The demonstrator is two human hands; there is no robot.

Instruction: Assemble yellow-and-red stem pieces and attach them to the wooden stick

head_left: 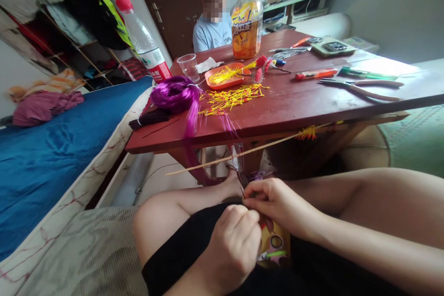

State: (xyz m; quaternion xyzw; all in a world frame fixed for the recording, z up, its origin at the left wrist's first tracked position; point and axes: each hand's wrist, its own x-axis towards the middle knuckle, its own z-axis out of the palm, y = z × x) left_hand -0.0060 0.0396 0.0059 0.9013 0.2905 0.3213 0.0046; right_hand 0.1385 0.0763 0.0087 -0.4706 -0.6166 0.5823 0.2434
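Note:
My left hand (236, 243) is curled into a fist low over my lap; whatever lies inside its fingers is hidden. Just beyond it, my right hand (272, 201) pinches a thin dark strand (242, 191) between thumb and fingertips. The two hands almost touch. Under them in my lap lies a yellow packet (281, 243) with small tools on it, among them a round-handled pair of scissors (276, 241). Past my hands, a thin wooden stick (225, 160) slants along the table's near edge, with a yellow and red tuft (308, 133) near its right end.
On the red table (284, 108) lie a purple thread bundle (175, 95), yellow red-tipped stamens (232, 99), an orange dish (210, 85), pliers (364, 87) and a box cutter (315, 74). Two bottles stand behind: cola-type (142, 39) and iced tea (247, 27). Another person (211, 34) sits opposite.

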